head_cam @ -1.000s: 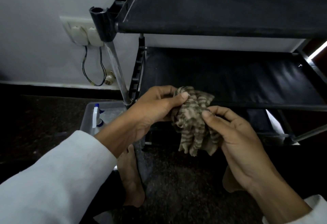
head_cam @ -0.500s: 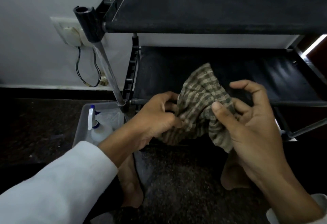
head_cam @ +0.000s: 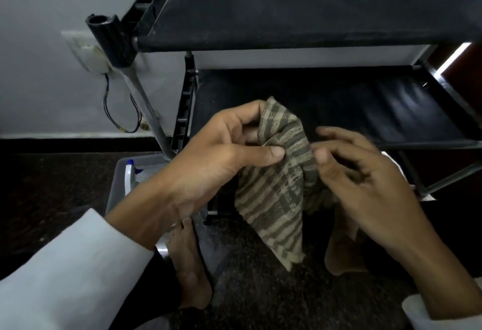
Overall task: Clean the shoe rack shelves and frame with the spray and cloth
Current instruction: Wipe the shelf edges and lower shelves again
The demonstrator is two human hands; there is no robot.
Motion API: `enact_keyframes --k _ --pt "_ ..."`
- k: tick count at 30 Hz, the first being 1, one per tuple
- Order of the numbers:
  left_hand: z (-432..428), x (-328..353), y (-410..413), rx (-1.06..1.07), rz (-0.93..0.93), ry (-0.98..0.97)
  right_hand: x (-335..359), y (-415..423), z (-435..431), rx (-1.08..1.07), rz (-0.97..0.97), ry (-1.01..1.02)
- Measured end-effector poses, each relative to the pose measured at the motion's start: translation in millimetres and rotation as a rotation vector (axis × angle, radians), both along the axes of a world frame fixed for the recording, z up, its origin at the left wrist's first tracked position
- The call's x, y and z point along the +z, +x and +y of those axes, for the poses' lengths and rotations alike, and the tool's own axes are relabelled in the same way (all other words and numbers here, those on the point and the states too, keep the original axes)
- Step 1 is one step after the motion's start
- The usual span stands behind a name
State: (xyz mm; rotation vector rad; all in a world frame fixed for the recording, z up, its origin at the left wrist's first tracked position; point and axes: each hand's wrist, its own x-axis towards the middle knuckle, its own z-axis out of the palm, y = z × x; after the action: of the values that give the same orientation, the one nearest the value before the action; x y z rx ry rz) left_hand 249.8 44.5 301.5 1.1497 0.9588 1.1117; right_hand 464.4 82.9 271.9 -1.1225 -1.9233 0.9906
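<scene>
A striped beige and grey cloth hangs in front of the black shoe rack. My left hand pinches the cloth's upper fold between thumb and fingers. My right hand is at the cloth's right edge, its fingers curled against the fabric; it is blurred, so its grip is unclear. The rack's lower shelf lies dark behind both hands. A white spray bottle with a blue nozzle stands in a grey tub at the left, partly hidden by my left wrist.
The rack's front left post slants down to the tub. A wall socket with dangling wires sits on the white wall at the left. My bare feet rest on the dark speckled floor below the cloth.
The bunched cloth has been opened out and now hangs longer, down toward the floor. My left hand has moved up to pinch its top fold, and my right hand has shifted along its right edge.
</scene>
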Motion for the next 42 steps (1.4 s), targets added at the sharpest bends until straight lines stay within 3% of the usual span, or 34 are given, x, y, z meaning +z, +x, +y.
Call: enact_keyframes --k 4,8,13,16,17,20,23,28,33,36,38,42 --pt "-2.8 12.8 2.4 0.0 0.116 0.02 -0.4 -3.6 -11.8 0.3 0.035 -0.28" --pt "-4.5 18.6 2.4 0.048 0.345 -0.002 -1.9 -13.4 -19.3 0.275 0.042 -0.365" --pt "2.0 2.9 -10.2 0.359 0.792 0.059 -2.2 -10.7 -18.9 0.176 0.113 -0.44" --pt "5.0 -8.5 -10.2 0.53 1.09 0.334 -3.6 -12.6 -20.2 0.089 0.221 -0.548" --pt "4.4 -7.4 -7.1 0.534 1.1 0.435 -4.7 -13.2 -19.7 0.066 0.242 -0.582" --pt "-3.2 -7.2 6.9 0.319 0.93 0.497 -5.6 -11.7 -17.0 0.054 0.284 -0.628" --pt "-5.4 -16.4 16.2 0.121 0.962 0.432 -3.1 -5.5 -13.4 0.149 0.336 -0.651" --pt "-1.9 -20.9 14.9 0.083 0.929 0.382 -2.9 1.1 -7.2 0.178 0.115 -0.306" --pt "-1.9 -20.8 17.8 0.032 0.702 0.178 -8.5 -2.0 -3.9 -0.222 0.167 -0.035" --pt "-0.5 -22.5 18.3 0.156 0.446 -0.053 -22.2 -14.1 -21.0 -0.463 0.04 0.243" --pt "1.0 -25.1 19.8 0.259 0.349 -0.176 -29.2 -23.2 -33.5 -0.48 0.016 0.382" --pt "5.4 -25.4 15.6 0.279 0.286 -0.277 -34.5 -38.5 -41.3 -0.147 0.015 0.104"
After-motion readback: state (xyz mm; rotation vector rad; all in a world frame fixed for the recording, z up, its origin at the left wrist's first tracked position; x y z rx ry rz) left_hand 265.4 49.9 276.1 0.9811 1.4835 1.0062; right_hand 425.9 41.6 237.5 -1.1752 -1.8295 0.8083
